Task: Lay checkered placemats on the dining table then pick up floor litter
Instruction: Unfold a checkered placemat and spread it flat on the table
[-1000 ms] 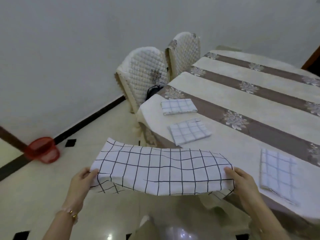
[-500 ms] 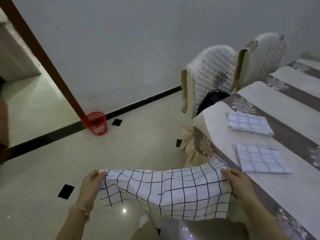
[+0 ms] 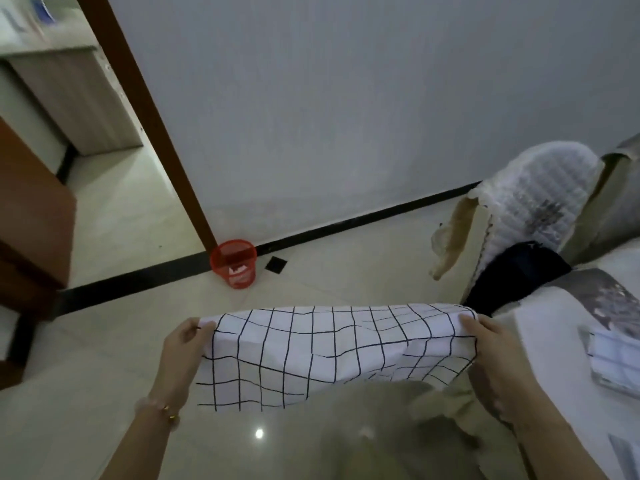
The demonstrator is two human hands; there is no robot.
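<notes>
Beside the corner of the cloth-covered dining table (image 3: 543, 341), a checkered placemat (image 3: 332, 348) hangs stretched in the air above the floor, its ends pinched by the left hand (image 3: 183, 349) and the right hand (image 3: 495, 358).

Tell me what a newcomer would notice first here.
A white checkered placemat, low in the middle, is stretched between the left hand and the right hand, which grip its ends. Behind it a red mesh bin stands beside the brown door frame. A quilted chair is at the right.
</notes>
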